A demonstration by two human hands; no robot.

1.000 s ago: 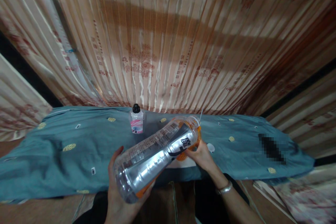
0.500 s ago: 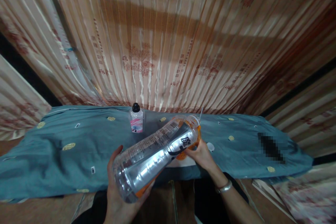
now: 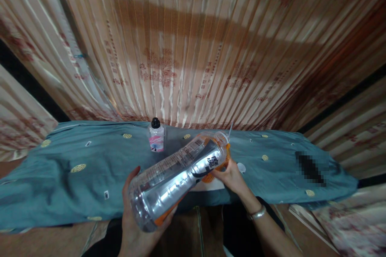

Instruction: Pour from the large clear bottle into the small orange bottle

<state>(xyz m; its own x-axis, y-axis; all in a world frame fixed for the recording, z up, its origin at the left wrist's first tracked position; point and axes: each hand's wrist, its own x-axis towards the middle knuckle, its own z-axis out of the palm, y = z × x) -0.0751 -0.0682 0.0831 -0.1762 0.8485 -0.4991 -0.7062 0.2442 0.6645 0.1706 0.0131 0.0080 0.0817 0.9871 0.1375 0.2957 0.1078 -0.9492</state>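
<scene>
Seen from the head camera, a large clear plastic bottle is held tilted above the near edge of a counter covered by a teal cloth. The bottle's base points toward the viewer at lower left, and its neck end points up and to the right. A silver and orange label with a black character is wrapped around its upper half.

The base of the bottle is cradled from below by the left hand, with the thumb raised along the bottle's left side and the fingers curled under it. The neck end is gripped by the right hand, its fingers closed around the orange part of the bottle; a silver bracelet is worn on that wrist.

Farther back on the cloth, well apart from the hands, a small bottle with a black cap and a pink label stands upright. A small white round piece lies on the cloth just beside the right hand. A pleated peach curtain with red patterns fills the background behind the counter.
</scene>
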